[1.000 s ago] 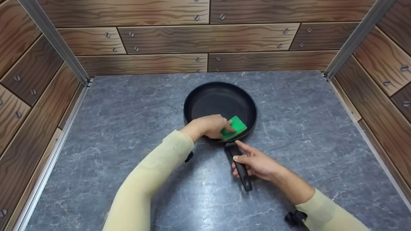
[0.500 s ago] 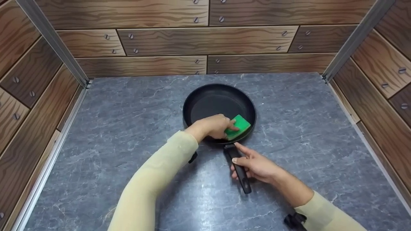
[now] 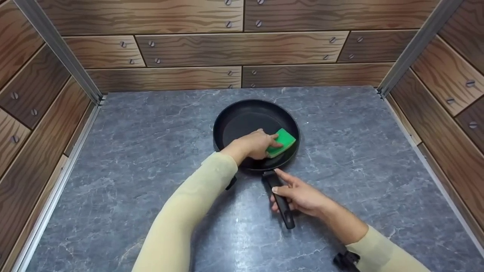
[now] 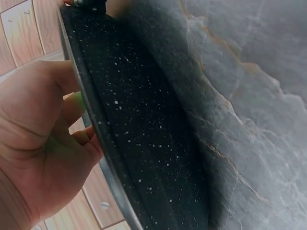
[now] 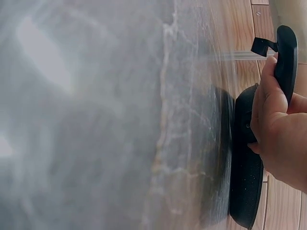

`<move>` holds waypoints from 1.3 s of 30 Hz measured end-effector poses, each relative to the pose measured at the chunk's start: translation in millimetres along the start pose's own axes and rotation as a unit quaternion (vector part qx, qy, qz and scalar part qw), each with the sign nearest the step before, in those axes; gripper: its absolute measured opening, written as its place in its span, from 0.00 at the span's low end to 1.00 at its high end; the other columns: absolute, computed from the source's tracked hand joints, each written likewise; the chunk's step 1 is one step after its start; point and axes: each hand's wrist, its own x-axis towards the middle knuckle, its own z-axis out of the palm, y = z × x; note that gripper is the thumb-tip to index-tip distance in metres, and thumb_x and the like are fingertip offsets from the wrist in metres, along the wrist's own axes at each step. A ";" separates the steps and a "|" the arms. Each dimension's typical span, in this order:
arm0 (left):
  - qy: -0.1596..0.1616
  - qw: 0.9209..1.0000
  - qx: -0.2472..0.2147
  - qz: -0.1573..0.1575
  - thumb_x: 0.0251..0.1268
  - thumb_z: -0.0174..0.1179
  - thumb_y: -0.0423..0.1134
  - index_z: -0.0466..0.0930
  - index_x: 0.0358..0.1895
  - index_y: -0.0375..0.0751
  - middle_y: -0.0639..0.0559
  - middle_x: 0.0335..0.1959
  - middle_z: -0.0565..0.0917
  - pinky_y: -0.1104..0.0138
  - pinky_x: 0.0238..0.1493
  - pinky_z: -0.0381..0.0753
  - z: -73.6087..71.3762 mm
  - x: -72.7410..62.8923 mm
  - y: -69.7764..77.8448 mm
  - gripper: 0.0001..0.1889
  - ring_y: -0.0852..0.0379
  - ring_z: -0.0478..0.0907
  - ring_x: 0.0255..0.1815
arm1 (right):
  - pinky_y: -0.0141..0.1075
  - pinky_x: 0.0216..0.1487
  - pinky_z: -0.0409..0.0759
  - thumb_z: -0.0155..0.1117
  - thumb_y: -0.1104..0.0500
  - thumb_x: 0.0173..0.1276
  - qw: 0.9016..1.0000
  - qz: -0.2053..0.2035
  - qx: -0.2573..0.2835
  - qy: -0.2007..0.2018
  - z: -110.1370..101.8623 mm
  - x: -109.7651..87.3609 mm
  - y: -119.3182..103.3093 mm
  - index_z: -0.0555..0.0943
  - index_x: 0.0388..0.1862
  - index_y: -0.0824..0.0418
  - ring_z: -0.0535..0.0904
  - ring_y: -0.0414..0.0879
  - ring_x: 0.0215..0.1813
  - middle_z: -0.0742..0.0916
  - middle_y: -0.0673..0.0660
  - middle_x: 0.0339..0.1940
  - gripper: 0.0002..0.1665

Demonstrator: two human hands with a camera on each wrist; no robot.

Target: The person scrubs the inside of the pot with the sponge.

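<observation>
A black frying pan point(image 3: 245, 117) sits on the grey marbled table, its handle point(image 3: 280, 206) pointing toward the front. Inside the pan my left hand point(image 3: 257, 144) holds a green sponge point(image 3: 283, 142) against the right part of the pan, fingers spread over its top. In the left wrist view, the speckled outer wall of the pan point(image 4: 144, 134) hides most of the sponge behind the left hand point(image 4: 43, 134). My right hand point(image 3: 302, 196) grips the handle, thumb on top and the index finger stretched toward the rim. The right wrist view shows that hand point(image 5: 283, 139) beside the pan point(image 5: 244, 187).
Wood-patterned panels point(image 3: 242, 47) enclose the marbled tabletop point(image 3: 151, 124) at the back and both sides, with metal profiles point(image 3: 64, 56) at the corners. Dark straps with small devices point(image 3: 346, 260) sit on the pale sleeves point(image 3: 189, 204).
My left hand has slid the sponge right and then away from the handle along the pan's right inside. The right hand keeps its hold on the handle.
</observation>
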 end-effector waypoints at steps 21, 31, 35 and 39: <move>0.039 0.998 0.032 -0.045 0.84 0.55 0.47 0.59 0.85 0.65 0.48 0.88 0.52 0.51 0.83 0.52 -1.3 23.2 -14.6 0.32 0.32 0.48 0.85 | 0.44 0.43 0.90 0.60 0.59 0.82 1.000 0.002 0.013 0.010 -1.5 -3.6 0.5 0.35 0.91 0.53 0.90 0.49 0.36 0.87 0.61 0.40 0.54; 0.049 0.994 0.017 -0.097 0.85 0.53 0.49 0.58 0.85 0.65 0.49 0.88 0.51 0.49 0.83 0.52 -3.6 24.4 -23.5 0.31 0.34 0.45 0.86 | 0.44 0.44 0.90 0.60 0.59 0.82 1.000 -0.003 0.014 0.010 -1.4 -5.2 0.5 0.35 0.91 0.54 0.90 0.49 0.37 0.87 0.61 0.40 0.54; 0.056 0.993 0.020 -0.101 0.85 0.52 0.48 0.58 0.85 0.64 0.48 0.88 0.51 0.49 0.83 0.53 -5.2 23.3 -28.6 0.31 0.33 0.46 0.86 | 0.44 0.44 0.90 0.59 0.60 0.83 1.000 -0.009 0.016 0.007 -1.7 -5.3 1.0 0.34 0.90 0.55 0.90 0.50 0.36 0.87 0.61 0.39 0.54; 0.066 0.992 0.017 -0.108 0.85 0.53 0.48 0.58 0.85 0.64 0.48 0.88 0.52 0.49 0.83 0.53 -5.2 21.6 -35.2 0.31 0.32 0.47 0.85 | 0.44 0.43 0.90 0.59 0.60 0.83 1.000 -0.009 0.018 0.007 -1.4 -5.6 1.3 0.34 0.90 0.54 0.90 0.50 0.36 0.87 0.61 0.39 0.54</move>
